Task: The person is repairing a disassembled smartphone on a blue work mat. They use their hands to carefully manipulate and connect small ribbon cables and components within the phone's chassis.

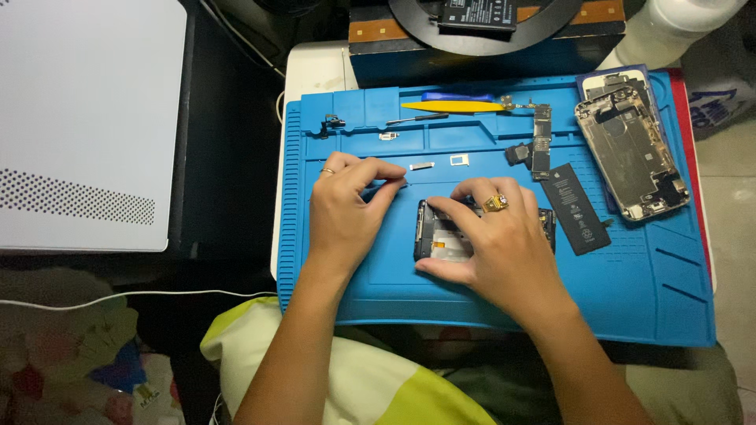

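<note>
A blue repair mat (646,299) covers the desk. Mid-mat, the right hand (496,244) presses flat over an opened phone (441,232), gripping its edges. The left hand (342,208), just beside it, pinches a thin tool (394,183).

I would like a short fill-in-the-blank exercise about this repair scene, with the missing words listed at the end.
1. The right hand rests on an opened phone lying on a ____ work mat.
2. A ring with a gold top is worn on the ____ hand.
3. The yellow pry tool lies near the mat's ____ edge.
4. The left hand pinches a thin tool, whose kind I cannot tell, to the ____ of the phone.

Missing words: blue; right; far; left
</note>
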